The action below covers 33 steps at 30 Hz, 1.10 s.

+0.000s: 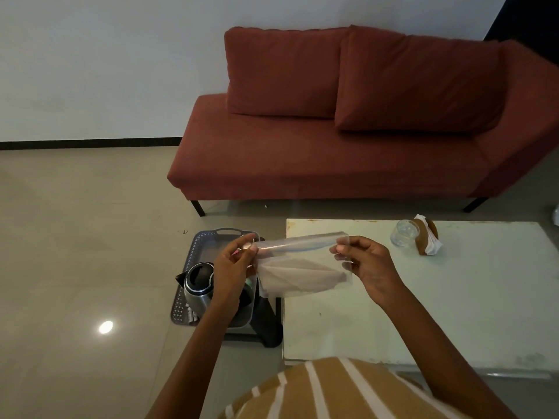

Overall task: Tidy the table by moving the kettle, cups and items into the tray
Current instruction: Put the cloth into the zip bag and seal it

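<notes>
Both hands hold a clear plastic pouch [304, 267] with pale brownish contents in the air, over the table's left edge. My left hand [233, 267] pinches its left end, my right hand [367, 264] its right end. Below my left hand, the steel kettle [196, 285] with a black lid stands in the grey perforated tray [199, 246], which rests on a dark stool beside the table. A clear glass cup [403, 235] stands at the far side of the pale table [453, 313], touching a brown napkin holder [426, 238] with white napkins.
A red sofa [332, 146] stands against the wall beyond the table. Tiled floor [75, 252] spreads to the left of the tray. My striped shirt fills the bottom edge.
</notes>
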Available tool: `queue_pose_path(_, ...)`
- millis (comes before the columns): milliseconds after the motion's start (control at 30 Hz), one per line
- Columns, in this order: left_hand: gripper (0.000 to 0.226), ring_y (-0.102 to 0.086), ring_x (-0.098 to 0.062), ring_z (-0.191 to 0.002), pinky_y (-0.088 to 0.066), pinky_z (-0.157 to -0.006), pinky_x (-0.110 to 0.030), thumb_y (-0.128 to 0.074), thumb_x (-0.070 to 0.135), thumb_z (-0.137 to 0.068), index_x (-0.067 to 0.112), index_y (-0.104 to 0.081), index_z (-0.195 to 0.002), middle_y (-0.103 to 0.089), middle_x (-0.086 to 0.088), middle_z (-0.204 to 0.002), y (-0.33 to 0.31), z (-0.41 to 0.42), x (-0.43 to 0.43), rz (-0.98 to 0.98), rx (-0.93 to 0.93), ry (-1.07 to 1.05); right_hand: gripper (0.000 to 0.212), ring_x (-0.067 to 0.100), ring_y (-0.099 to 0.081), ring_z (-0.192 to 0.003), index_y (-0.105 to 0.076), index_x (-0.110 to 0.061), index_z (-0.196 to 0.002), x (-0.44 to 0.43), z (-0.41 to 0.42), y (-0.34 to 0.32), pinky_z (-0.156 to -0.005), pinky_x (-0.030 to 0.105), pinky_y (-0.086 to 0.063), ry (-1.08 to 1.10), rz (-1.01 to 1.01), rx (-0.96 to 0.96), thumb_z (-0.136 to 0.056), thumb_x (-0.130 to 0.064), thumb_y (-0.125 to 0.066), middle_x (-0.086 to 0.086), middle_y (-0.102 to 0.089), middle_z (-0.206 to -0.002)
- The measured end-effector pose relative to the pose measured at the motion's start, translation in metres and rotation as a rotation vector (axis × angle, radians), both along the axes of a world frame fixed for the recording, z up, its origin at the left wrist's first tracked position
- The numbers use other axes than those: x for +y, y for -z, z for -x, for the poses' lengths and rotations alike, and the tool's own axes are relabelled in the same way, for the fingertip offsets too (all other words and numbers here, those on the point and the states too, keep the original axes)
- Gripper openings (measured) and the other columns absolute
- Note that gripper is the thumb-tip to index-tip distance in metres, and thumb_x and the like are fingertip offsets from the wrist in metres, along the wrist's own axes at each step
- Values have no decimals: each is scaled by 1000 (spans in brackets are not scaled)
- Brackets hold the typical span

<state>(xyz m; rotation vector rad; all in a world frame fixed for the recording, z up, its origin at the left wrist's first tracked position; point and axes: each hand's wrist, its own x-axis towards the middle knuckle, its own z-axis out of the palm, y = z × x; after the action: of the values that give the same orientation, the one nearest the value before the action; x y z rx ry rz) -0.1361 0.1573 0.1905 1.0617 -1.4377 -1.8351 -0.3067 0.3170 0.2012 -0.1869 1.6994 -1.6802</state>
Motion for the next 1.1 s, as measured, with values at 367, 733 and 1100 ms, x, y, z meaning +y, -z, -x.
queue_pose_path(367,32,-65,-9,-82,-55,-66,-12,-68,8,-79,11,-63,-110,-63,8,-90,-6,-8,-9,473,-280,295,14,27,-62,-99,-66,-8,-92,-2,3,5,-82,34,-55,183,-100,216,-80,-14,-70,5,-64,-105)
queue_pose_path(733,10,-59,-15,-86,-55,-66,-20,-47,23,-94,18,-54,-98,-57,1,-99,-9,-6,-12,246,-225,441,11,25,-66,-91,-68,-5,-89,5,3,-5,-84,31,-54,55,-1,223,-86,-14,-62,13,-71,-94)
queue_pose_path(1100,37,-69,-31,-95,-60,-74,-40,-54,14,-89,21,-45,-124,-64,-14,-115,-6,-8,2,-387,90,412,39,28,-58,-97,-56,-16,-122,2,1,-6,-67,30,-59,-41,40,-177,-86,0,-57,-4,-56,-107)
